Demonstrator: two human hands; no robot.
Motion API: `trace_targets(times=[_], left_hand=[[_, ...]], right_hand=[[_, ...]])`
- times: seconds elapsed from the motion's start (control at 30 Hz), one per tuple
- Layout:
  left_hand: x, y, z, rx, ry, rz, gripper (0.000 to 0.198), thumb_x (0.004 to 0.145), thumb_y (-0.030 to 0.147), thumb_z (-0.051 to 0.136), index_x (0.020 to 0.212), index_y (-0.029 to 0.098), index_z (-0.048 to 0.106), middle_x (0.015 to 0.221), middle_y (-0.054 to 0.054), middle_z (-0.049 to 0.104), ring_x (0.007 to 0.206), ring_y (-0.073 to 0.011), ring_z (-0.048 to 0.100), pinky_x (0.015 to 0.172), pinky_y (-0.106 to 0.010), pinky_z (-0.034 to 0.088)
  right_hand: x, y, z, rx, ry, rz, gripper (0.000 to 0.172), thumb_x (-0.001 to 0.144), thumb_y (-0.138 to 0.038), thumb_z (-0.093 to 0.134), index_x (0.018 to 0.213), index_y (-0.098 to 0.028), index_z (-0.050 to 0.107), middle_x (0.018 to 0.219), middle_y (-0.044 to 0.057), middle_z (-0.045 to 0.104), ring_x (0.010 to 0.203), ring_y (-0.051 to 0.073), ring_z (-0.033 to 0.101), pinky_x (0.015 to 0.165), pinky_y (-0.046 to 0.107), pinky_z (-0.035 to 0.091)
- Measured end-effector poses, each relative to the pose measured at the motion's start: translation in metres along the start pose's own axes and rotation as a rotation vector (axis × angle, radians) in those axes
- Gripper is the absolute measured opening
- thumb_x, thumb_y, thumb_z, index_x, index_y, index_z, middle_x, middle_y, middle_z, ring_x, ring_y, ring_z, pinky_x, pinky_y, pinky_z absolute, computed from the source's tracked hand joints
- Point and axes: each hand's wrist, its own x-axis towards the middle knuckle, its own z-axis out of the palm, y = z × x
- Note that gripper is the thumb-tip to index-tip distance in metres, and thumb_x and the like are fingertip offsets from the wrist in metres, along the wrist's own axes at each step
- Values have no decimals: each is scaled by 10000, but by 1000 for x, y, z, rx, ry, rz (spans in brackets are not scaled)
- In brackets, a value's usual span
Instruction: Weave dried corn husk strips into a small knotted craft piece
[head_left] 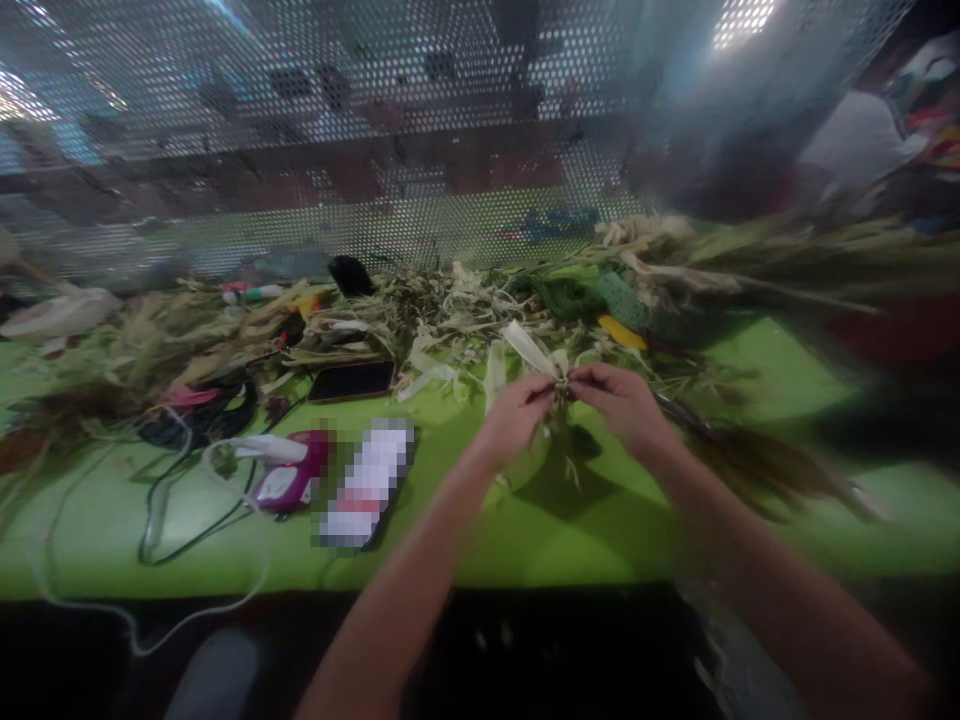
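Both my hands meet above the green table (525,540), a little right of centre. My left hand (514,415) pinches a small bundle of pale dried leaf strips (534,352), fingers closed on it. Touching it from the right, my right hand (622,400) is also closed on the same bundle, thumb and fingers pressed at the tie point. Pale strips fan upward and to the left from the pinch. Thin stems hang down below the hands.
A heap of dried husks and stems (420,310) runs along the back of the table before a perforated metal screen (375,120). A dark phone (351,380), a pink device (289,482) with cables, a yellow object (621,332) and green netting (622,298) lie around.
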Motion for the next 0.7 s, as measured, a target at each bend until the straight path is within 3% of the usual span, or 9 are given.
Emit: trace_targets(times=[0.13, 0.23, 0.33, 0.53, 0.7], left_hand=[[-2, 1, -3, 6, -10, -50, 134, 825, 256, 586, 750, 162, 645, 684, -21, 567, 683, -136, 489, 685, -269, 382], [-3, 1, -4, -25, -24, -100, 152, 840, 281, 566, 751, 167, 616, 612, 5, 501, 603, -118, 439, 630, -261, 361], [-3, 2, -4, -44, 6, -70, 158, 848, 301, 564, 773, 173, 620, 655, 7, 487, 654, -123, 438, 655, -256, 366], [0, 3, 1, 37, -5, 45, 152, 846, 276, 583, 751, 165, 627, 755, -11, 544, 778, -143, 478, 746, -265, 376], [0, -2, 5, -64, 59, -35, 117, 773, 270, 649, 759, 154, 656, 759, -17, 598, 791, -148, 511, 763, -267, 404]], right_hand=[[0, 2, -1, 35, -3, 12, 118, 735, -318, 693, 787, -215, 713, 822, 23, 703, 801, 197, 627, 784, 337, 503], [-1, 2, -2, -71, 22, -64, 130, 746, -321, 698, 820, -219, 728, 844, 32, 714, 816, 211, 630, 793, 353, 502], [-3, -2, -2, -179, 48, -128, 139, 764, -319, 697, 848, -215, 737, 855, 41, 718, 815, 216, 631, 789, 356, 501], [-6, -3, 2, -165, 57, -93, 138, 778, -336, 704, 808, -202, 699, 790, 31, 690, 753, 199, 626, 711, 316, 500], [-3, 7, 3, -196, 61, -140, 103, 775, -288, 675, 818, -196, 692, 819, 31, 694, 751, 190, 624, 725, 313, 496]])
